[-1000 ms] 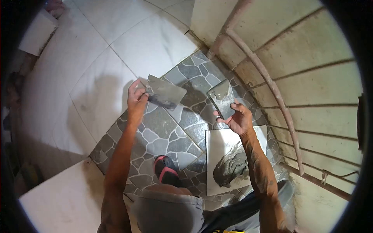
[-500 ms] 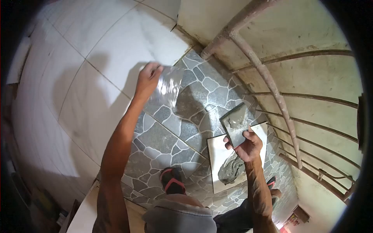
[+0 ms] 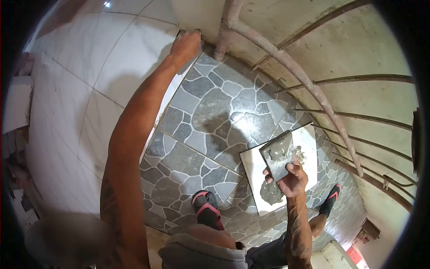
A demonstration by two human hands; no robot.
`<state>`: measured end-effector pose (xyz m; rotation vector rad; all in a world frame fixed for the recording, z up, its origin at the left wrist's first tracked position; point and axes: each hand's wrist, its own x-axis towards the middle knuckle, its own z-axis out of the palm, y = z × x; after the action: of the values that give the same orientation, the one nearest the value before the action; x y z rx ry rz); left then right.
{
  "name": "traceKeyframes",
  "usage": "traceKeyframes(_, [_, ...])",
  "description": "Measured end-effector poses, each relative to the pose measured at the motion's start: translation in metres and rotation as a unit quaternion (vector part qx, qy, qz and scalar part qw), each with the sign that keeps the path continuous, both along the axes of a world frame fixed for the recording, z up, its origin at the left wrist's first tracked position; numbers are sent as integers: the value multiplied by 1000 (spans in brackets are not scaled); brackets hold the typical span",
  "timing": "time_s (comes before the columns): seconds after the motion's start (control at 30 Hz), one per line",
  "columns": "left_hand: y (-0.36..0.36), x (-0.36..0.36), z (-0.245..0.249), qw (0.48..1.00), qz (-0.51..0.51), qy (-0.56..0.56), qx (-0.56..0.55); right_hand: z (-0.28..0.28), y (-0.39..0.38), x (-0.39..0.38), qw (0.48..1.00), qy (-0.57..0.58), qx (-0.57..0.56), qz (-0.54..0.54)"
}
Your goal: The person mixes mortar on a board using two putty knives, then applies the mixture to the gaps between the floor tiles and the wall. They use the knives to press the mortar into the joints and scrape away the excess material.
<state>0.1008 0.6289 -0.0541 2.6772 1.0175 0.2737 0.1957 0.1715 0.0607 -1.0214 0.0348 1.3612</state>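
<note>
My left hand [image 3: 187,45] is closed and reaches to the far corner, where the white tiled surface meets the wall. A flat greyish thing shows partly beneath it; the fingers and wrist hide most of it. Nearer to me, my right hand [image 3: 292,179] grips the lower end of a flat rectangular piece [image 3: 277,168]. Grey wet paste [image 3: 281,149] lies on the upper part of this piece. Under it on the floor is a white tile [image 3: 263,205], with a lump of the same paste [image 3: 271,193] on it.
Stone-patterned floor tiles [image 3: 215,107] spread between the raised white tiled surface [image 3: 112,58] and the wall at the right. A rusty pipe frame [image 3: 291,67] stands along that wall. My feet in sandals [image 3: 207,207] are on the patterned floor.
My left hand has moved up and away to the corner with the flat thing it held. My right hand and its piece have shifted slightly right and down in the view.
</note>
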Motion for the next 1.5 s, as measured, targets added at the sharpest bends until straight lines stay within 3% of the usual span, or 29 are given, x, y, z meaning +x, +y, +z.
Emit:
traceKeyframes(0.27, [2, 12, -9, 998, -36, 24, 54, -2, -9, -3, 1000, 13, 5, 8])
traceKeyframes(0.37, [1, 15, -2, 999, 5, 24, 32, -2, -5, -4, 1000, 7, 2, 21])
traceKeyframes(0.47, [13, 10, -29, 999, -30, -24, 35, 2, 5, -4, 999, 13, 14, 27])
traceKeyframes(0.57, [11, 2, -44, 998, -33, -44, -3, 5, 6, -4, 999, 15, 11, 27])
traceKeyframes(0.67, [-2, 1, -33, 995, 53, -5, -81, 3, 3, -3, 999, 23, 7, 21])
traceKeyframes(1.17, [14, 16, -32, 994, -81, 39, -55, -2, -10, 3, 999, 31, -4, -1])
traceKeyframes(1.27, [21, 24, -30, 985, -120, 121, -28, -3, -10, 1, 999, 39, -5, -4])
traceKeyframes(1.37, [30, 27, -35, 978, -160, 135, -16, -2, -9, -1, 998, 55, 13, -2])
traceKeyframes(1.5, [26, 29, -19, 970, -156, 176, -67, 4, -8, 2, 996, 63, 60, 6])
